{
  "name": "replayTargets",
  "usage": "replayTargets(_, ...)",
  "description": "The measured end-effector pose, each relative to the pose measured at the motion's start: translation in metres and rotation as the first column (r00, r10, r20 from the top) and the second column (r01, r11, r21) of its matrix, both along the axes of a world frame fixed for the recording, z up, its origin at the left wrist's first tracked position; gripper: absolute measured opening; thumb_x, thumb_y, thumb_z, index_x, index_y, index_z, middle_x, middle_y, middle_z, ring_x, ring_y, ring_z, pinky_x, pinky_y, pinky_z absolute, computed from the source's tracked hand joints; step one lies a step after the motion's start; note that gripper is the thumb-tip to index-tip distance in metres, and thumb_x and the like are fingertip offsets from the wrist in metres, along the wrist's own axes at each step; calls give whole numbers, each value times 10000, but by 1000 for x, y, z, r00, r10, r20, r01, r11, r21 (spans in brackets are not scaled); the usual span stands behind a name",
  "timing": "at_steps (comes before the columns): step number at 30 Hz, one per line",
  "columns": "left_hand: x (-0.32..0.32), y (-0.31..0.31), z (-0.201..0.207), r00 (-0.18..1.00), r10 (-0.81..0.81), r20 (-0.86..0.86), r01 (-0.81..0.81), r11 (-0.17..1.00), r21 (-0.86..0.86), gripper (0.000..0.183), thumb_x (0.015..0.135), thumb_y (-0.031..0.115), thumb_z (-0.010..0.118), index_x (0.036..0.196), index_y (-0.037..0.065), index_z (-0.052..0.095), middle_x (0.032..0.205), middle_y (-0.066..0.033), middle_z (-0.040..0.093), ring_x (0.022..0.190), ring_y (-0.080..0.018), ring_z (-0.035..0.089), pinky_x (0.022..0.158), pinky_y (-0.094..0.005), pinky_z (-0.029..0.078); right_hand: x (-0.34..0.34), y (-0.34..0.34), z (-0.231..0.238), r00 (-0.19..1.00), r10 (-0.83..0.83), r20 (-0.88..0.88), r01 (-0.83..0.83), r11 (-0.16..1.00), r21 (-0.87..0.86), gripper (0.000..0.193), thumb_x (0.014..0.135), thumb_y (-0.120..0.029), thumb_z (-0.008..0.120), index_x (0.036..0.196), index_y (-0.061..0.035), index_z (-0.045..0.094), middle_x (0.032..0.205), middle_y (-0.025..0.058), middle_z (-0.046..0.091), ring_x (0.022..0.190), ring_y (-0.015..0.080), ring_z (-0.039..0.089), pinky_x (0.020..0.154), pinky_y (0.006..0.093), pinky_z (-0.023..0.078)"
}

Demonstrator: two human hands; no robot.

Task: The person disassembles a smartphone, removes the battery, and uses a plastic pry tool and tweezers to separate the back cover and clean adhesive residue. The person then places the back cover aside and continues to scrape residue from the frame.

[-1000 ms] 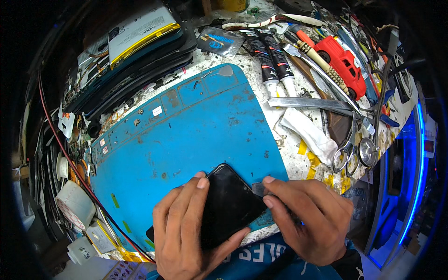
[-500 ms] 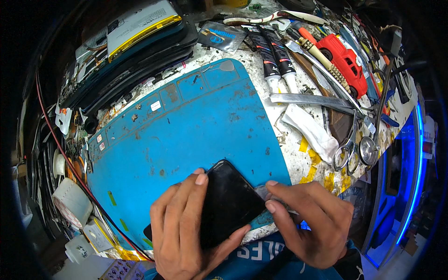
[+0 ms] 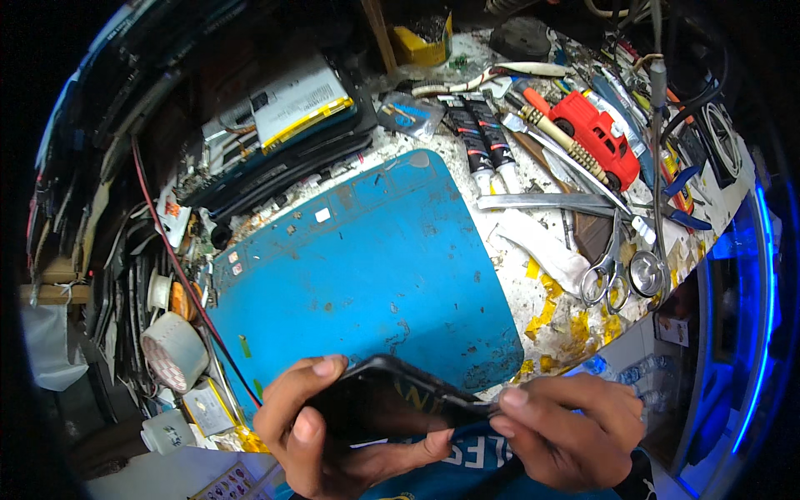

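I hold a black phone (image 3: 379, 404) low in the view, lifted and tilted above the near edge of a blue work mat (image 3: 367, 267). My left hand (image 3: 333, 433) wraps around the phone's left side and underside, fingers curled over its top edge. My right hand (image 3: 567, 429) pinches the phone's right end between thumb and fingers; whether a small tool sits in that pinch I cannot tell. A blue cloth with white lettering (image 3: 467, 467) lies beneath both hands.
Around the mat lie two black glue tubes (image 3: 483, 142), a red tool (image 3: 596, 133), scissors (image 3: 608, 267), long tweezers (image 3: 550, 202), a white tape roll (image 3: 173, 350), a red wire (image 3: 179, 275) and stacked flat devices (image 3: 292, 125). The bench edge drops off at right.
The phone has been raised off the mat and tipped toward me, its edge now facing up. Both hands moved lower in the view, and the camera has shifted back.
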State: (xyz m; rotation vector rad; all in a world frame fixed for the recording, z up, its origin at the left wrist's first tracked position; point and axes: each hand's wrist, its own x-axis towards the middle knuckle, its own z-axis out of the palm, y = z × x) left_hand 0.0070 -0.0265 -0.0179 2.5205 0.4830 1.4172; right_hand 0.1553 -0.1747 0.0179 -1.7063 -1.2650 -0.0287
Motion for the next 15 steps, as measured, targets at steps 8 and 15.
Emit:
replayTargets(8, -4, 0, -3, 998, -10, 63, 13, 998, -55, 1355, 467, 692, 925, 1413, -136, 418, 1169, -210, 537, 971, -252, 568, 770, -340, 498, 4, -8, -11, 986, 166, -30, -162, 981, 107, 462, 775, 17, 731, 1226, -80, 720, 980, 70, 711, 644, 116, 677, 563, 216, 547)
replayTargets(15, -6, -13, 7, 985, 149, -86, -156, 983, -92, 1187, 465, 722, 903, 1292, -74, 600, 1156, -218, 505, 986, -281, 560, 783, -365, 504, 5, -9, 0, 991, 133, -15, -132, 990, 39, 418, 741, 22, 798, 1142, -69, 721, 897, 89, 711, 648, 167, 702, 542, 252, 551)
